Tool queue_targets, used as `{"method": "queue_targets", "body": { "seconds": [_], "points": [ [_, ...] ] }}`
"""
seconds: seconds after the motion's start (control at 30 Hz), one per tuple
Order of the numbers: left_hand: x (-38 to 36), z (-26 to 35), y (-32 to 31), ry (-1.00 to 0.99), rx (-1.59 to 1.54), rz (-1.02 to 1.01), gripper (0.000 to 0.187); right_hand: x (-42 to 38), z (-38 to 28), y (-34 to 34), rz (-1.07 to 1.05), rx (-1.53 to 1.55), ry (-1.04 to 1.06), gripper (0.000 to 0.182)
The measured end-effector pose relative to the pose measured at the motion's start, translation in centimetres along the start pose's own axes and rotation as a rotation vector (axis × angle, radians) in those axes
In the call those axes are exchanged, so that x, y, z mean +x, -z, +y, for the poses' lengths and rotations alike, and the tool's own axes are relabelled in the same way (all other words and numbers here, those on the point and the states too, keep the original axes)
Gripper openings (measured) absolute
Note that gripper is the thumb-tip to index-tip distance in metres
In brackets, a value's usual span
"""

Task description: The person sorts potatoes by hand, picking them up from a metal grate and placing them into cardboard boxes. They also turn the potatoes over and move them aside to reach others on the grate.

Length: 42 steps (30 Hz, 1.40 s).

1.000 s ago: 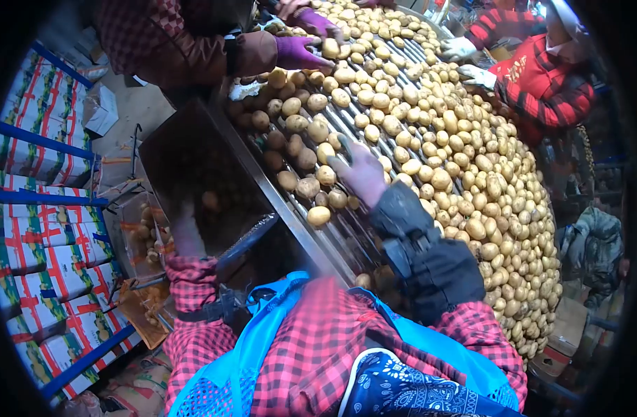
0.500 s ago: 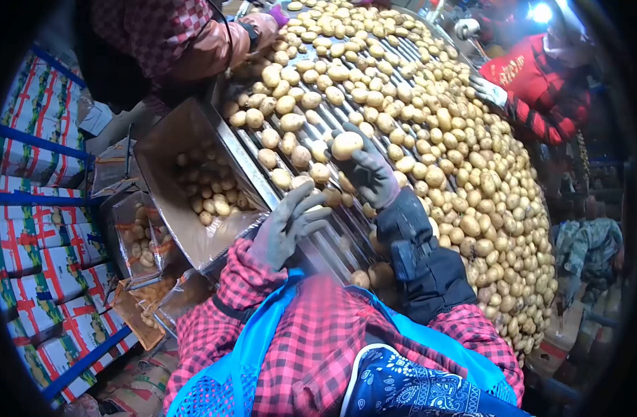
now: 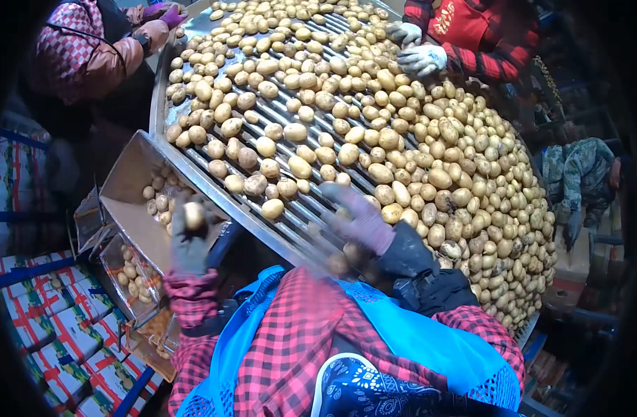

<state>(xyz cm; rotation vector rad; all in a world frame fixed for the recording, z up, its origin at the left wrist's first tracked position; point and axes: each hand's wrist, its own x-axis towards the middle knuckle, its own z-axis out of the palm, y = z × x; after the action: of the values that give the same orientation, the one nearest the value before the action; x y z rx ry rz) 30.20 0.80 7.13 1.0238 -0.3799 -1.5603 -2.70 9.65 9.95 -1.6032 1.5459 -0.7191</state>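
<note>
My left hand, gloved in grey and blurred by motion, is over the near side of a lined cardboard box. Its fingers close around a pale potato. Several potatoes lie inside the box. Above the slatted metal sorting table, my right hand reaches leftward in a grey-purple glove. Though smeared, its fingers look spread, and no potato shows between them. Potatoes are scattered across the slats just beyond it, with a dense heap to its right.
Two people stand at the table's far side: purple gloves at upper left, white gloves at upper right. A smaller lined box with potatoes adjoins the large one. Printed cartons are stacked at left. A person in camouflage is at right.
My left hand has swung left from the table to the box and now has a potato. The right hand has lowered, without the potato it held. The view has shifted.
</note>
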Motion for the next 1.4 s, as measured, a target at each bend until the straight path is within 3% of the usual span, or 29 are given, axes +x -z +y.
{"method": "queue_targets", "body": {
  "seconds": [0.03,0.07,0.13,0.2,0.27,0.33,0.37,0.4,0.47,0.57,0.67,0.73,0.8,0.87,0.97,1.0,1.03,1.07,1.1,1.13,1.17,1.2,1.27,1.3,1.33,1.37,1.4],
  "points": [
    [0.8,1.7,3.7,-0.152,0.28,-0.103,0.036,0.5,0.2,1.1,0.075,-0.036,-0.128,0.062],
    [1.3,2.2,6.8,-0.262,0.47,-0.032,0.039,1.4,0.3,2.3,0.152,-0.072,-0.252,0.062],
    [2.6,3.3,12.8,-0.445,0.875,0.181,0.048,2.9,2.8,4.1,0.285,-0.393,-0.153,0.06],
    [1.6,4.9,11.2,-0.406,0.597,0.319,0.06,4.8,5.0,4.3,0.367,-0.478,-0.081,0.063],
    [1.6,4.1,10.0,-0.393,0.744,0.339,0.059,6.6,6.0,3.9,0.393,-0.542,-0.093,0.066],
    [0.1,1.2,4.8,-0.559,1.174,0.045,0.056,7.6,8.3,4.4,0.489,-0.675,-0.108,0.066],
    [0.0,-1.2,3.3,-0.528,1.158,-0.136,0.056,8.0,9.4,4.8,0.577,-0.81,-0.126,0.067],
    [-0.4,-2.7,0.9,-0.555,1.242,-0.303,0.057,8.2,10.1,5.5,0.591,-0.815,-0.306,0.066],
    [-1.6,-4.6,-4.5,-0.671,1.467,-0.643,0.06,8.7,14.4,7.6,0.629,-0.682,-0.339,0.069],
    [0.1,-9.6,-5.2,-0.708,1.757,-0.73,0.074,10.4,13.0,8.8,0.433,-0.698,-0.452,0.063],
    [3.4,-10.8,-5.8,-0.774,1.936,-0.615,0.08,12.6,13.9,8.5,0.422,-0.672,-0.296,0.056],
    [5.8,-9.9,-6.6,-0.839,2.015,-0.488,0.079,13.2,11.2,7.7,0.4,-0.597,-0.248,0.048],
    [8.8,-9.2,-6.3,-0.891,1.943,-0.469,0.075,12.5,8.2,6.1,0.432,0.73,-0.252,0.044],
    [11.3,-9.0,-5.5,-0.776,1.822,-0.459,0.066,10.5,7.6,4.5,0.376,0.566,0.094,0.039],
    [8.3,-7.1,-7.4,-0.863,1.737,-0.428,0.063,10.2,6.3,3.4,0.235,2.01,-0.137,0.033],
    [7.1,-6.9,-8.1,-0.859,1.74,-0.431,0.063,9.7,4.7,3.3,0.151,2.098,-0.174,0.034],
    [5.6,-7.0,-8.4,-0.473,1.338,-0.506,0.06,9.5,4.9,1.8,0.262,1.233,-0.001,0.038],
    [4.4,-7.3,-8.6,-0.115,0.915,-0.536,0.057,9.3,4.5,1.4,0.175,1.162,0.05,0.044],
    [3.5,-7.7,-8.7,-0.024,0.726,-0.562,0.057,9.2,3.8,1.1,0.094,1.088,0.107,0.05],
    [2.7,-8.1,-8.8,0.061,0.534,-0.584,0.057,8.8,3.1,1.5,-0.159,1.798,0.033,0.058],
    [1.9,-8.4,-9.0,0.272,0.246,-0.586,0.06,9.0,3.6,0.2,-0.052,1.473,0.049,0.062],
    [1.2,-8.6,-9.1,0.473,-0.052,-0.58,0.063,8.4,2.7,-0.4,-0.035,1.394,0.006,0.063],
    [0.6,-8.6,-8.7,0.634,-0.361,-0.651,0.065,7.2,0.4,-1.8,0.015,1.076,-0.038,0.064],
    [0.0,-9.8,-8.0,0.45,-0.266,-0.601,0.064,6.5,-0.4,-2.6,0.011,0.913,-0.031,0.064],
    [-0.5,-9.5,-7.8,0.458,-0.272,-0.608,0.064,5.3,-2.2,-2.8,-0.013,0.707,0.009,0.063],
    [-0.9,-8.8,-7.5,0.136,0.19,-0.726,0.058,4.0,-5.9,-2.3,-0.093,0.889,0.025,0.061],
    [-1.0,-8.4,-7.1,-0.207,0.642,-0.813,0.052,3.2,-5.3,-2.2,-0.163,0.795,0.055,0.059]
  ]
}}
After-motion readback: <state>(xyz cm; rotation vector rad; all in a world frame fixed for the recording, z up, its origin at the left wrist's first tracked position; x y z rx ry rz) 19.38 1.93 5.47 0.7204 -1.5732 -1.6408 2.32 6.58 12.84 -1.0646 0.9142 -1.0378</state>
